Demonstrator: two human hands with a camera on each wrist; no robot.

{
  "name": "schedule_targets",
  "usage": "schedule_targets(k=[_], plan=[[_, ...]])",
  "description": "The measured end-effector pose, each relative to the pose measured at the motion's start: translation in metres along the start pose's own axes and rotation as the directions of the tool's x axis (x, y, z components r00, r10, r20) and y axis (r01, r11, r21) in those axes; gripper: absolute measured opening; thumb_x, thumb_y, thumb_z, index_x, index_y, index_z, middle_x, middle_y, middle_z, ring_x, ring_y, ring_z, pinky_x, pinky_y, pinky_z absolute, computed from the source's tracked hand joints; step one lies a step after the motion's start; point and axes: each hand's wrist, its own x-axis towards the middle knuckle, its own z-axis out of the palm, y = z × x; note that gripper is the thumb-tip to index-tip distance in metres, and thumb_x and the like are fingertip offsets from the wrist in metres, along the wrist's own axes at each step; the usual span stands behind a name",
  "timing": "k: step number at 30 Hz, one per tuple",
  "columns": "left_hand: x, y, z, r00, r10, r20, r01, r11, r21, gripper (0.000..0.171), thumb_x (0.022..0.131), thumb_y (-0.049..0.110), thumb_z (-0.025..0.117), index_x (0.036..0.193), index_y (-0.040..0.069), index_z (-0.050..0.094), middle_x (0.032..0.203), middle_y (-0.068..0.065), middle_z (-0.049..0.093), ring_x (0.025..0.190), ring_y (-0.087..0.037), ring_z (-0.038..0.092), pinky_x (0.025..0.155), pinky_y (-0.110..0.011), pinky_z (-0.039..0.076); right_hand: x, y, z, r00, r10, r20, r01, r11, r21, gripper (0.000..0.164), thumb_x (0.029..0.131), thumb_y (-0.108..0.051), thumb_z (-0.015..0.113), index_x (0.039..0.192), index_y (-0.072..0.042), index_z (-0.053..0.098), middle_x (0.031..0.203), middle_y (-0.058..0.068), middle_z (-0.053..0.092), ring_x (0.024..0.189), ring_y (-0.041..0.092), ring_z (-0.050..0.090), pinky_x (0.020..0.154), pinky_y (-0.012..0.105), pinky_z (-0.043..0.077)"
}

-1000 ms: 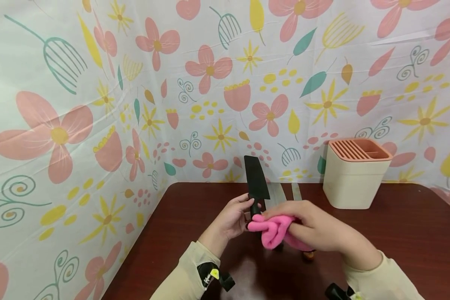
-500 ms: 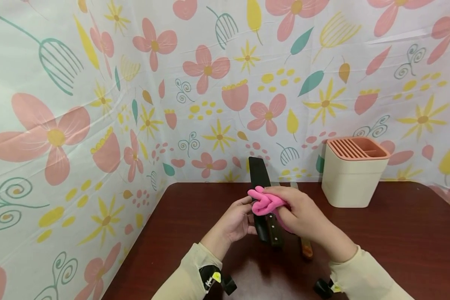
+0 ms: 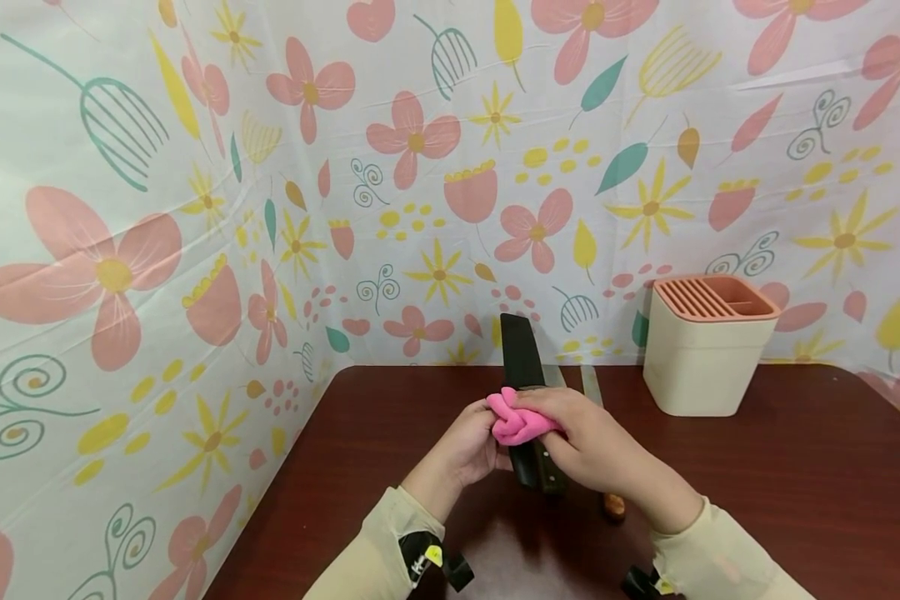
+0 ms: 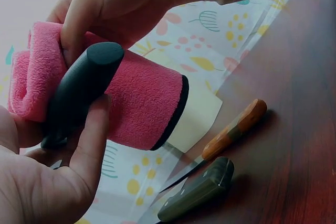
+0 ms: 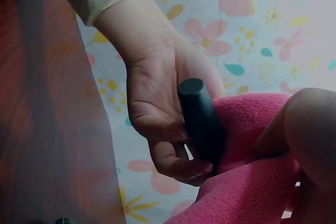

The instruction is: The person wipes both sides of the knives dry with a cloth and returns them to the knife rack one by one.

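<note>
A black knife (image 3: 522, 354) is held by my left hand (image 3: 465, 450), its blade pointing to the wall. In the left wrist view, fingers curl about its black handle (image 4: 86, 87). My right hand (image 3: 596, 442) grips a folded pink cloth (image 3: 521, 423) with a dark edge. The cloth covers the knife where handle and blade meet, beside the left fingers. In the right wrist view the handle's end sticks out between the left palm and the cloth.
Beyond the hands lie a knife with a dark riveted handle (image 4: 199, 192) and a slimmer one with an orange-brown wooden handle (image 4: 236, 129). A cream knife holder (image 3: 708, 367) with a salmon slotted top stands back right. Patterned fabric (image 3: 420, 208) borders the table.
My right hand first moved the pink cloth up toward the blade, then back down and left toward my left hand. The knife tilted, its handle end swinging rightward; my left hand barely moved.
</note>
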Motion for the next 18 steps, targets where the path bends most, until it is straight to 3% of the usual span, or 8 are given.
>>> schedule_targets(k=[9, 15, 18], plan=[[0.000, 0.001, 0.000, 1.000, -0.009, -0.015, 0.009, 1.000, -0.006, 0.024, 0.104, 0.015, 0.043, 0.112, 0.016, 0.065, 0.092, 0.002, 0.071, 0.076, -0.013, 0.071, 0.063, -0.039, 0.061, -0.002, -0.004, -0.007, 0.999, -0.005, 0.033, 0.005, 1.000, 0.008, 0.046, 0.085, 0.004, 0.064, 0.126, -0.015, 0.073, 0.126, 0.001, 0.073, 0.118, 0.021, 0.067, 0.100, 0.043, 0.054], [0.003, 0.007, -0.003, 0.998, 0.023, -0.063, -0.025, 0.999, -0.036, 0.028, 0.106, 0.017, 0.043, 0.127, 0.014, 0.062, 0.094, 0.002, 0.069, 0.072, -0.010, 0.067, 0.057, -0.030, 0.059, 0.001, -0.007, -0.012, 0.996, -0.075, 0.057, 0.071, 0.995, 0.066, 0.048, 0.086, 0.006, 0.064, 0.127, -0.017, 0.072, 0.124, -0.005, 0.073, 0.115, 0.016, 0.069, 0.097, 0.039, 0.055], [0.002, 0.008, -0.003, 0.998, 0.021, -0.055, -0.024, 0.998, -0.055, 0.026, 0.106, 0.015, 0.043, 0.125, 0.012, 0.061, 0.086, 0.004, 0.067, 0.066, -0.006, 0.062, 0.053, -0.025, 0.054, 0.000, -0.011, -0.015, 0.993, -0.083, 0.087, 0.075, 0.993, 0.089, 0.046, 0.088, 0.005, 0.064, 0.127, -0.018, 0.072, 0.124, -0.006, 0.073, 0.115, 0.015, 0.069, 0.098, 0.039, 0.055]])
